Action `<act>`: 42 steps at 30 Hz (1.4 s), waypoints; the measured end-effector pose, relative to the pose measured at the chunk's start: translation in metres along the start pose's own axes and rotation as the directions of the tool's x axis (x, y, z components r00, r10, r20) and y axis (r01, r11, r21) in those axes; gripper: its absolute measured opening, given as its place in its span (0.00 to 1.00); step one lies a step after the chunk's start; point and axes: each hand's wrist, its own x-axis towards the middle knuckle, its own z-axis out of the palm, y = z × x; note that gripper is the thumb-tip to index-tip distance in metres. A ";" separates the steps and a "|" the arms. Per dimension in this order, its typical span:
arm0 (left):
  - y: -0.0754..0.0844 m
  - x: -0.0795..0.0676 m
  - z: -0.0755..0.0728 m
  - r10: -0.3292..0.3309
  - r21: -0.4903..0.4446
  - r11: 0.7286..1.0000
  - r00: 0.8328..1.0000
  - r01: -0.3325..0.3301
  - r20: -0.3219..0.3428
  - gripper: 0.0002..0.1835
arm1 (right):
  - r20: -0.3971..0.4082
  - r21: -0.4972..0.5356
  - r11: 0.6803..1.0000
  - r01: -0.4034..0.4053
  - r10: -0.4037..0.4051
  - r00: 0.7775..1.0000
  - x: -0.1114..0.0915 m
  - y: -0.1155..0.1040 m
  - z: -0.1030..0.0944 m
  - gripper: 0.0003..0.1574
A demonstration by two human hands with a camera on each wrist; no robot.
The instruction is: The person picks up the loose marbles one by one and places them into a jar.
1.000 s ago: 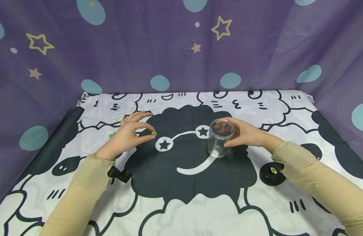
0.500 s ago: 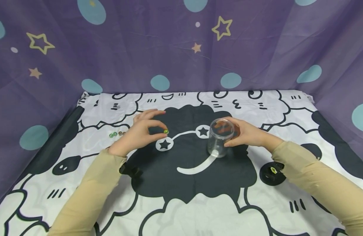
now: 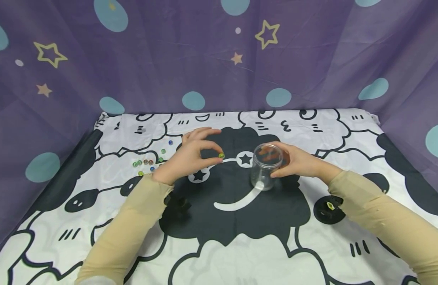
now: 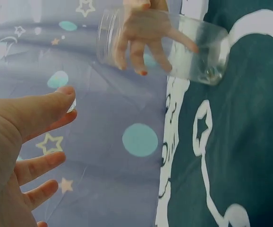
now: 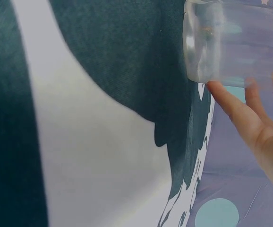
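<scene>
My left hand (image 3: 185,160) pinches a yellow-green glass marble (image 3: 221,155) between thumb and forefinger, the other fingers spread. It hovers over the dark sheep print, left of the jar. In the left wrist view the thumb (image 4: 42,106) mostly hides the marble. A clear plastic jar (image 3: 263,172) stands upright on the cloth, its mouth uncovered. My right hand (image 3: 297,160) holds it from the right, thumb in front and fingers behind. A small round glassy thing (image 4: 211,73) shows inside by the base. The right wrist view shows fingertips (image 5: 214,87) against the jar wall.
Several loose marbles, among them a blue marble (image 3: 170,142), a brown marble (image 3: 150,162) and a yellow-green marble (image 3: 140,173), lie on the printed tablecloth (image 3: 240,257) behind and left of my left wrist. A purple curtain (image 3: 212,55) closes off the back.
My left hand has moved right, towards the jar, carrying the pinched marble. The loose marbles on the left have come into view from behind it. My right hand and the jar stay put.
</scene>
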 end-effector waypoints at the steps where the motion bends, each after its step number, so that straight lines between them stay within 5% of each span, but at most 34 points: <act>1: 0.002 0.002 0.001 0.002 0.000 1.000 1.000 -0.002 0.004 0.06 | 0.001 0.002 1.000 -0.001 0.001 1.000 0.000 0.000 0.000 0.47; 42: 0.046 0.059 0.037 0.089 0.015 0.996 0.993 -0.090 0.073 0.08 | 0.025 0.020 0.999 -0.025 0.025 0.999 0.000 0.000 -0.001 0.48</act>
